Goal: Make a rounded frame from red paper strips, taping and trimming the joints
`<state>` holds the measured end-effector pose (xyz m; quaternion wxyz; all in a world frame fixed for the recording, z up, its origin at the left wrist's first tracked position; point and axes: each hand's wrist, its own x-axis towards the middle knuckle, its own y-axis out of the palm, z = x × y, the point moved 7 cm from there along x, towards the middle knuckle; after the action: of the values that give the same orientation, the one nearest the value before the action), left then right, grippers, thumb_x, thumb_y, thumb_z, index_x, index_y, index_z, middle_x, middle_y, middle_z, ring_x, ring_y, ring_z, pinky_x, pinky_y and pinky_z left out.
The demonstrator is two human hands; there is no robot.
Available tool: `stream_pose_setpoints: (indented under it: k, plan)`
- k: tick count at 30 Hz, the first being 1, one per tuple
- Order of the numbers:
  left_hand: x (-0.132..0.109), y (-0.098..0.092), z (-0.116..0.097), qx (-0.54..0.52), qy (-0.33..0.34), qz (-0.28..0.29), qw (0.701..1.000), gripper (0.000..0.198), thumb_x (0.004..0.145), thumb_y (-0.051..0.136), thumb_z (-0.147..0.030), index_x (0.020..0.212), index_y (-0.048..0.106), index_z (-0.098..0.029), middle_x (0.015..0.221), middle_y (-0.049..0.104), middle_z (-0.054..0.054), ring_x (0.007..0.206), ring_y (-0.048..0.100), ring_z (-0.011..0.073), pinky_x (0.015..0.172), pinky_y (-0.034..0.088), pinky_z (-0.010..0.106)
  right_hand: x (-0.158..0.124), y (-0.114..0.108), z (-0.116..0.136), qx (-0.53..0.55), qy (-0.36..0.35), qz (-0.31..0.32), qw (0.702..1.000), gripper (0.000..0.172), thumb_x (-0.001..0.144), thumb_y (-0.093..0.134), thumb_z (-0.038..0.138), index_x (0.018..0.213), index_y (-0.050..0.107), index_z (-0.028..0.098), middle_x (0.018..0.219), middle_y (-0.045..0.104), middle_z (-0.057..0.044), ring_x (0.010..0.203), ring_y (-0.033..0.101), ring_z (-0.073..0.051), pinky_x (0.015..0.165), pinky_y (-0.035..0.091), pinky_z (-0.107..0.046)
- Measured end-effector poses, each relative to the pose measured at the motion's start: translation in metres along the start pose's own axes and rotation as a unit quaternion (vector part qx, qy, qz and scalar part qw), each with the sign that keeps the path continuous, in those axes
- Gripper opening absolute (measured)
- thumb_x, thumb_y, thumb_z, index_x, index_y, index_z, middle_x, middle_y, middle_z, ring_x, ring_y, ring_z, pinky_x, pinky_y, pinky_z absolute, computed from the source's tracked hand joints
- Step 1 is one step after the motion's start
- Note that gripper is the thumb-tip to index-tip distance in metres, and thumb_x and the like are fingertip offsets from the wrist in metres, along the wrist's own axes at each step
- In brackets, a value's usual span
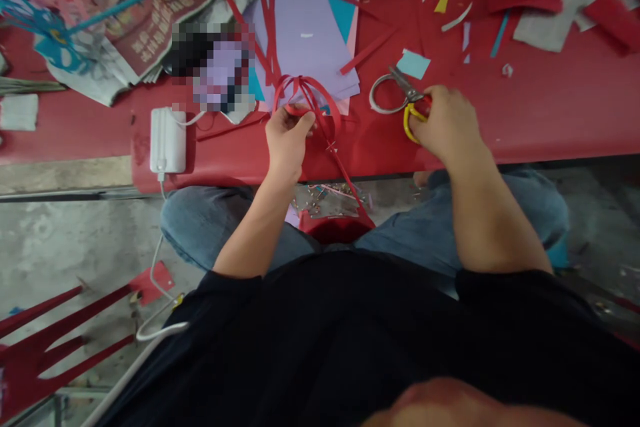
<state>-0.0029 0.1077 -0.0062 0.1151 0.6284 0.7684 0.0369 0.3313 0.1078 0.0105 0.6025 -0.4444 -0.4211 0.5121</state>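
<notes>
My left hand (289, 137) pinches a bunch of looped red ribbon (320, 90) near the table's front edge. A long ribbon end hangs from it over the edge towards my lap. Over on the right, my right hand (450, 121) has its fingers round the scissors (414, 110), which have yellow and red handles. The blades point up and left, away from me. Just left of the blades lies a silvery ring (387, 95), like a thin roll of tape. Purple paper sheets (313, 33) lie beyond my left hand, with blue and pink sheets under them.
A white power bank (168, 140) with a cable sits at the front left, near a blurred-out patch. Newspaper (150, 33) and pink and blue stick crafts (60, 33) cover the back left. Paper scraps, including a light blue piece (413, 63), are scattered on the red table (545, 113).
</notes>
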Motion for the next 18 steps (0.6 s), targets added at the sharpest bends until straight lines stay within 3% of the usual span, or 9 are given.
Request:
stream_pose_setpoints:
  k: [4,8,11,14,18]
  plan:
    - [-0.004,-0.008,-0.004,0.098,0.043,0.022,0.994,0.015,0.087,0.08,-0.02,0.1,0.077,-0.027,0.083,0.074,-0.003,0.075,0.069,0.0118,0.08,0.057,0.03,-0.013,-0.008,0.015,-0.064,0.003,-0.002,0.998,0.052,0.114,0.064,0.045,0.149,0.068,0.006,0.14,0.071,-0.035,0.132,0.068,-0.041,0.101,0.047,-0.054]
    - [-0.009,-0.012,-0.008,0.175,0.077,0.039,0.981,0.019,0.087,0.08,-0.016,0.104,0.08,-0.024,0.095,0.08,0.001,0.084,0.071,0.0136,0.085,0.056,0.03,-0.039,-0.014,0.063,-0.037,-0.066,-0.06,0.995,0.043,0.115,0.06,0.046,0.137,0.075,0.013,0.142,0.072,-0.03,0.135,0.064,-0.043,0.103,0.047,-0.055]
    - [-0.014,-0.015,-0.007,0.197,0.085,0.021,0.976,0.038,0.087,0.081,-0.014,0.122,0.076,-0.026,0.087,0.073,-0.002,0.08,0.066,0.0141,0.082,0.054,0.03,-0.062,0.007,0.109,0.038,-0.153,0.006,0.987,0.041,0.114,0.058,0.052,0.124,0.078,0.017,0.125,0.079,-0.019,0.118,0.071,-0.037,0.097,0.05,-0.049]
    - [-0.016,-0.016,-0.003,0.204,0.083,0.008,0.975,0.053,0.085,0.08,-0.011,0.135,0.07,-0.027,0.083,0.068,-0.004,0.079,0.064,0.0149,0.079,0.053,0.03,-0.076,0.03,0.135,0.071,-0.155,0.083,0.982,0.042,0.112,0.062,0.054,0.12,0.078,0.016,0.119,0.081,-0.016,0.099,0.075,-0.032,0.077,0.048,-0.042]
    - [-0.018,-0.013,0.001,0.233,0.072,0.04,0.969,0.027,0.089,0.077,-0.015,0.114,0.079,-0.024,0.089,0.076,0.0,0.082,0.068,0.0149,0.079,0.052,0.03,-0.076,0.041,0.149,0.035,-0.15,0.093,0.984,0.035,0.111,0.059,0.044,0.118,0.079,0.015,0.117,0.082,-0.018,0.093,0.076,-0.033,0.07,0.04,-0.041]
